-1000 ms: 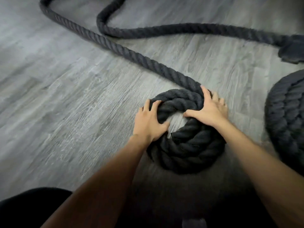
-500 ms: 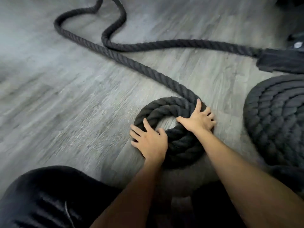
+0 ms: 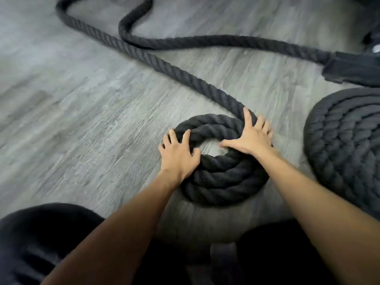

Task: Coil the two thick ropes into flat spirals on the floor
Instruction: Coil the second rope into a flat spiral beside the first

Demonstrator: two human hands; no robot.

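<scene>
A thick black rope forms a small ring-shaped coil [image 3: 222, 182] on the grey floor, with a bare hole in its middle. My left hand [image 3: 177, 155] lies on the coil's left side, fingers spread over the strands. My right hand [image 3: 251, 136] presses flat on the coil's upper right, where the loose rope [image 3: 181, 75] runs in. That loose rope trails away up and left, loops back and ends at a black sleeve [image 3: 349, 68] at the right. A large flat spiral [image 3: 347, 155] of a second black rope lies at the right edge, partly cut off.
The floor [image 3: 72, 120] is grey wood-look planks, open to the left of the coil. My dark-clothed knees [image 3: 41, 239] fill the bottom corners. A dark object with a pale spot [image 3: 374, 46] sits at the far upper right.
My left hand slid from the coil's lower left up onto its left side. My right hand stayed on the upper right. The view shifted, so the coil sits lower and nearer.
</scene>
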